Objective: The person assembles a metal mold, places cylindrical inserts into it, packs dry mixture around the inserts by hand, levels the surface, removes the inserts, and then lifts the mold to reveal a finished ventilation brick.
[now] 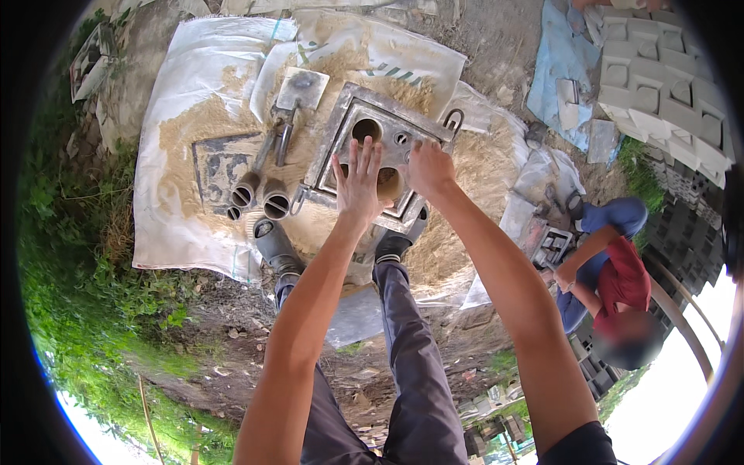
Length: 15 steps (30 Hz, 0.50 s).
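A square metal block mould (pixel 422 128) stands on the sandy sheet in front of me, with round openings in its top and a loop handle at two of its corners. My left hand (pixel 359 186) lies over its near middle, fingers stretched out, beside a round opening with sand-coloured material in it. On the mould's right part rests my right hand (pixel 431 167), its fingers curled in; whatever they grip, if anything, is hidden. Left of the mould are a square-bladed trowel (pixel 302 89) and metal cylinders (pixel 277 203) with bars across their open ends.
White woven sacking (pixel 186 70) strewn with sand spreads under the mould; my boots (pixel 275 244) stand at its near edge. At right a person in a red shirt (pixel 624 275) crouches by another mould (pixel 552 246). Pale concrete blocks (pixel 659 70) fill the far right; greenery borders the left.
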### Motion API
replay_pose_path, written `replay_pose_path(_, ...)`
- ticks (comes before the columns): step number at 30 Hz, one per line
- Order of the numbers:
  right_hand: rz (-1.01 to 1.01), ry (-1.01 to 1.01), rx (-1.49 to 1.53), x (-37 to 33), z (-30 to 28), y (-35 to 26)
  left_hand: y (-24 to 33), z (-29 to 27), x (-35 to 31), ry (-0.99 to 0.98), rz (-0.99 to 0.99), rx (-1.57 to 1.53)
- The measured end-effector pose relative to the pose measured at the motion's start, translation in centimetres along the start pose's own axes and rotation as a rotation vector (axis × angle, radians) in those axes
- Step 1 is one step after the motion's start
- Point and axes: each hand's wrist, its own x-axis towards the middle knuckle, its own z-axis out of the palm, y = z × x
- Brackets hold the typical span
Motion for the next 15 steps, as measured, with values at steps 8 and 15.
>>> replay_pose_path(8,-0.212,-0.277,-0.267,4.0,-0.9,0.5,2.3,-0.4,1.1,-0.058,-0.103,-0.172)
replay_pose_path(15,-0.398,-0.204,-0.303,4.7,-0.4,1.9,2.9,-0.5,0.9,-0.022,-0.091,-0.083)
